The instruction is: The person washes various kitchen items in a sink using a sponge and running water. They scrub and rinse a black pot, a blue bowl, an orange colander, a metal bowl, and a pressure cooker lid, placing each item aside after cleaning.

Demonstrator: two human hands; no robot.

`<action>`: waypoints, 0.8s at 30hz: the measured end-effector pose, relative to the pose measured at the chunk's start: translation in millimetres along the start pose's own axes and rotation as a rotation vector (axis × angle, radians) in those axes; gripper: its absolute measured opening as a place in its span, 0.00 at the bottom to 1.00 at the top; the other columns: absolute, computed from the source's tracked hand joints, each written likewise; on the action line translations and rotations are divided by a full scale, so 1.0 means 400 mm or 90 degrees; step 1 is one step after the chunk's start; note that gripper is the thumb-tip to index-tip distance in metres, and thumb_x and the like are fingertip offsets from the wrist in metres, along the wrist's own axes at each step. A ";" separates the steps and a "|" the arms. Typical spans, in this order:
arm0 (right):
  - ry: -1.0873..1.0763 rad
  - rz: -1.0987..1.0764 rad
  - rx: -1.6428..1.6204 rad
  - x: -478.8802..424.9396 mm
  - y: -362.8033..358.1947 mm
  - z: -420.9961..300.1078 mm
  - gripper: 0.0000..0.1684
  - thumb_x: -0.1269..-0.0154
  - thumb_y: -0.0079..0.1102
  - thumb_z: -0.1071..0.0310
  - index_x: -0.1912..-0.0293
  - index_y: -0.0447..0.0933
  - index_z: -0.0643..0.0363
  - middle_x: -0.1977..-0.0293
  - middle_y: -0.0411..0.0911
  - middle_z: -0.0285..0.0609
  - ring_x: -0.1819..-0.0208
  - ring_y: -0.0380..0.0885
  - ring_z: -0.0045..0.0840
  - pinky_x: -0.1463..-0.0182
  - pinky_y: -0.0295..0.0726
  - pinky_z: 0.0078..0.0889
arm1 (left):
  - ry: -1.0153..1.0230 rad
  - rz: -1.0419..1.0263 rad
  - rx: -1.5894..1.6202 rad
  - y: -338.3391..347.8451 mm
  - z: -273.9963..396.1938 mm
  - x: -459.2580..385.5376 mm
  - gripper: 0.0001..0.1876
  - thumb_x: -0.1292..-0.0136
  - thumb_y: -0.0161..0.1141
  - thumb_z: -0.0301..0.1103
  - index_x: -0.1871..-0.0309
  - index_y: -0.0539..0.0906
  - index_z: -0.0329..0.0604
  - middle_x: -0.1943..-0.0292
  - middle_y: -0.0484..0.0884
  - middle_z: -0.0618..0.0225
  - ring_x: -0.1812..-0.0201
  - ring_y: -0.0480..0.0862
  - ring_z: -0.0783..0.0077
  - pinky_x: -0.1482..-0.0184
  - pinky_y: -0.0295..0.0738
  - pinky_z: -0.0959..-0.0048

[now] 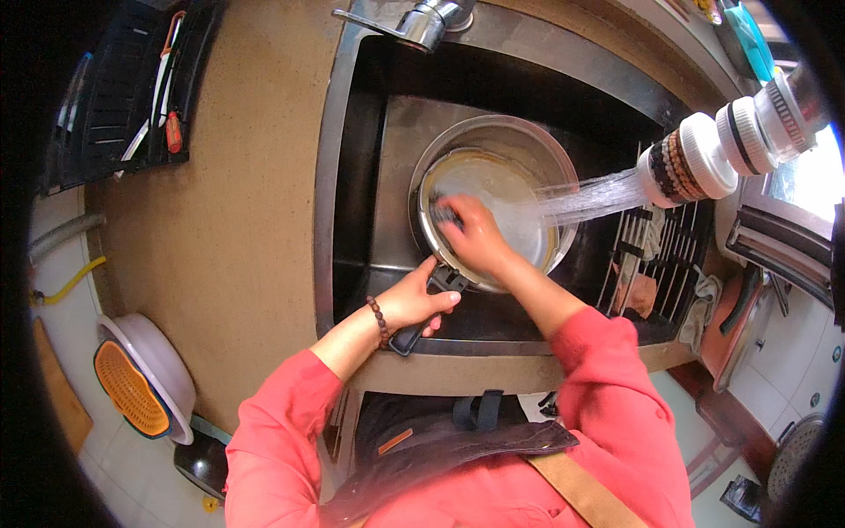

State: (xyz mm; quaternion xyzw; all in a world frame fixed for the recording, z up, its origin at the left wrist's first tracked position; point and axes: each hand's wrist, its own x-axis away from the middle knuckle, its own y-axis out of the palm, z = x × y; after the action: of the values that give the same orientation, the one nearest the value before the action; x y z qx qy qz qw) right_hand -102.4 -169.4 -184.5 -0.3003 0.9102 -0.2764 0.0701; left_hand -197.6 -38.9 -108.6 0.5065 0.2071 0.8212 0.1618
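Observation:
My left hand [422, 297] grips the black handle [410, 336] of a steel pot [508, 185], which tilts over a wider steel bowl or pot [488, 129] in the sink [403, 138]. Inside the pot, against its left wall, my right hand [465, 228] holds a dark scrubber [445, 214], blurred and partly hidden by the fingers; it looks like a metal scouring pad. A spray of water [587, 198] runs into the pot from a white faucet filter nozzle [686, 158] filled with beads. Yellowish residue lines parts of the pot's inner wall.
A chrome mixer tap [426, 26] stands at the sink's far edge. Right of the pot is a wire rack [650, 264] with cloths. A black knife rack [119, 86] is at the far left, and a lilac basin [148, 350] with an orange colander [129, 389] sits lower left.

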 end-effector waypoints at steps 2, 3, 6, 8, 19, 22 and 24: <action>0.012 -0.131 -0.052 0.037 -0.048 -0.018 0.16 0.49 0.53 0.72 0.58 0.72 0.63 0.61 0.73 0.55 0.57 0.71 0.46 0.52 0.71 0.40 | -0.003 0.012 0.011 -0.006 -0.004 0.003 0.41 0.39 0.57 0.30 0.31 0.41 0.50 0.72 0.75 0.63 0.83 0.72 0.78 0.86 0.69 0.78; -0.001 -0.094 -0.020 0.031 -0.043 -0.014 0.16 0.50 0.52 0.72 0.58 0.72 0.63 0.61 0.73 0.54 0.57 0.71 0.46 0.52 0.71 0.40 | -0.007 0.019 -0.001 0.002 0.000 0.007 0.40 0.39 0.57 0.30 0.31 0.41 0.50 0.72 0.75 0.64 0.83 0.71 0.79 0.86 0.68 0.78; -0.009 0.065 0.071 -0.065 0.027 0.036 0.17 0.51 0.53 0.74 0.57 0.73 0.60 0.61 0.74 0.50 0.56 0.70 0.45 0.51 0.69 0.43 | -0.010 0.060 -0.029 0.012 -0.002 0.012 0.40 0.38 0.56 0.29 0.31 0.41 0.50 0.73 0.73 0.65 0.84 0.71 0.79 0.86 0.68 0.78; -0.068 0.071 0.279 -0.100 0.005 0.143 0.19 0.51 0.52 0.73 0.55 0.73 0.59 0.58 0.73 0.50 0.54 0.70 0.43 0.50 0.69 0.43 | -0.013 0.100 -0.050 0.020 0.005 0.017 0.39 0.38 0.54 0.27 0.31 0.42 0.50 0.74 0.72 0.66 0.84 0.70 0.79 0.86 0.67 0.78; 0.344 -0.046 0.346 0.030 -0.165 0.236 0.22 0.44 0.52 0.64 0.50 0.69 0.63 0.55 0.73 0.57 0.49 0.68 0.50 0.45 0.66 0.45 | 0.013 0.073 -0.103 0.019 0.013 0.004 0.37 0.37 0.52 0.27 0.31 0.42 0.50 0.74 0.73 0.64 0.84 0.70 0.78 0.87 0.68 0.78; 0.152 0.017 0.344 0.061 -0.078 0.223 0.24 0.45 0.54 0.64 0.49 0.69 0.64 0.55 0.73 0.57 0.48 0.69 0.47 0.45 0.67 0.41 | -0.001 0.064 -0.121 0.032 0.020 -0.002 0.37 0.36 0.52 0.28 0.31 0.41 0.51 0.74 0.73 0.64 0.84 0.71 0.78 0.87 0.68 0.77; 0.175 -0.052 0.282 0.067 -0.115 0.252 0.21 0.44 0.51 0.62 0.51 0.70 0.61 0.58 0.74 0.55 0.51 0.71 0.46 0.45 0.66 0.44 | 0.004 0.046 -0.095 0.019 0.008 -0.007 0.37 0.37 0.52 0.28 0.31 0.41 0.50 0.74 0.73 0.63 0.84 0.71 0.78 0.87 0.69 0.77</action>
State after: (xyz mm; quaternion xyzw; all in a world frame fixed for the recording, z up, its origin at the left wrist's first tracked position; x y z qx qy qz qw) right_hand -71.2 -262.3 -242.6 -0.2741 0.8156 -0.5095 -0.0016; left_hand -194.0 -46.4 -105.7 0.4975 0.1275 0.8414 0.1683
